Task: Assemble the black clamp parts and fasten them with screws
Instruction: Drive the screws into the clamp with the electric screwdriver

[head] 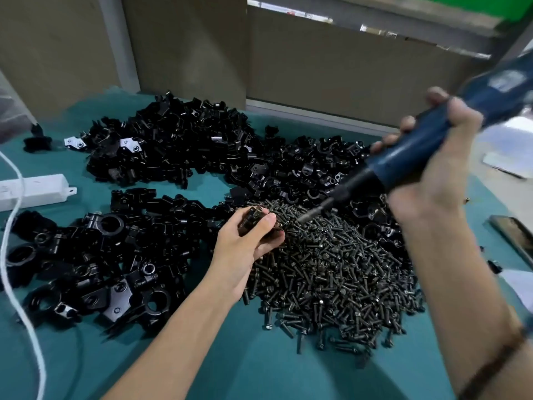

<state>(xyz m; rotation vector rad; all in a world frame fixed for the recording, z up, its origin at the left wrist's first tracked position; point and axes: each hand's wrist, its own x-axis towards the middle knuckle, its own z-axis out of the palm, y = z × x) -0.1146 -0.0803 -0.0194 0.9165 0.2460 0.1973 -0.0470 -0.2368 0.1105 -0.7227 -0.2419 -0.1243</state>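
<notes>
Held item: your left hand [248, 241] curls round a small clamp part [253, 219] with the thumb across it. The fingers cover most of the part, so you cannot make out its shape or any screw in it. Tool: your right hand [432, 157] is clamped round the blue electric screwdriver [418, 151]. Its rear end is blurred and cut off at the upper right. The bit [314, 210] slants down-left, with its tip close to the held part; contact cannot be judged. Both sit over the far left edge of the screw heap [340, 269], which spreads between your forearms and thins to strays at its near edge. Stock: a far pile of black clamp parts [173, 145] and a near-left pile of larger clamp pieces [101, 255], with a narrow gap between them. Left edge: a white power strip [34, 190], cut off by the frame, and a white cable [11, 255] crossing in front of it. Right edge: a dark flat device [513, 235], partly out of view. Open room: the teal surface [230, 365] shows uncovered in the near middle. Behind: brown board walls [187, 47].
</notes>
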